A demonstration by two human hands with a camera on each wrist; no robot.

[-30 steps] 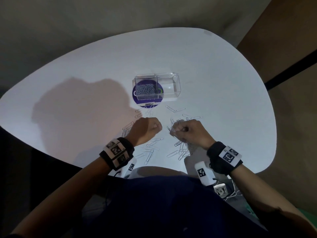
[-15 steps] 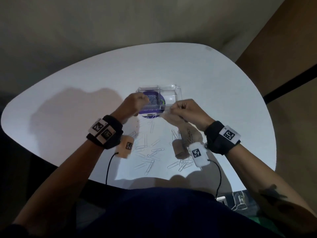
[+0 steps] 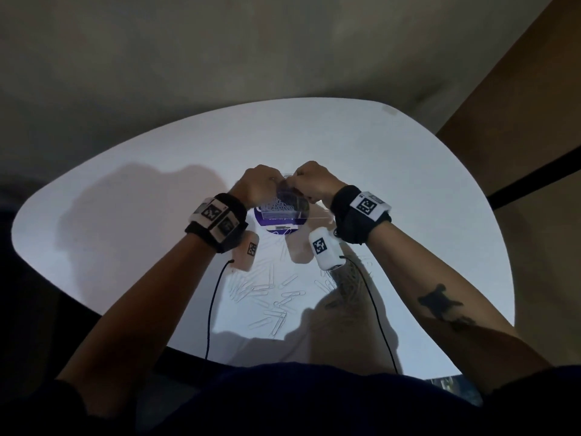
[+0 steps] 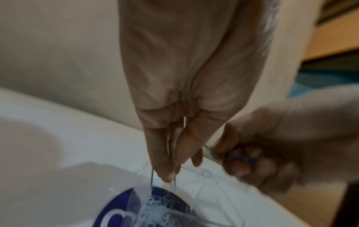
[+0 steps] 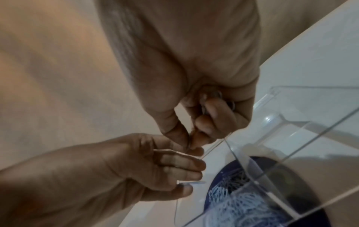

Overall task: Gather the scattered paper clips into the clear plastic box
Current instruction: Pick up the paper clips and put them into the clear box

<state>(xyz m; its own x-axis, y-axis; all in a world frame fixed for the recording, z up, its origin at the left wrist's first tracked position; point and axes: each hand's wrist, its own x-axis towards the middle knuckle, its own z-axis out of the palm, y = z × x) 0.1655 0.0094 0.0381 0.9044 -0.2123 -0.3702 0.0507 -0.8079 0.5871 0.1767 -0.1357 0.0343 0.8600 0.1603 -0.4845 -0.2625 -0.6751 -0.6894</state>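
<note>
We hold both hands over the clear plastic box (image 3: 284, 212) on the surface (image 3: 408, 190). Left hand (image 3: 256, 184) and right hand (image 3: 312, 180) each pinch paper clips (image 4: 152, 176), long axis pointing down into the box. Loose clips (image 3: 276, 306) lie nearer us.

From where I stand, both fists cover the far half of the clear plastic box (image 3: 284, 212), so its opening is hidden. The left hand (image 4: 174, 95) is smeared with blur; whatever its fingers (image 4: 165, 172) pinch is too thin to make out. The right hand (image 5: 204, 86) curls over small metal bits, mostly hidden. The silver paper clips (image 3: 276, 305) under the forearms blur together on the white table (image 3: 125, 215).
</note>
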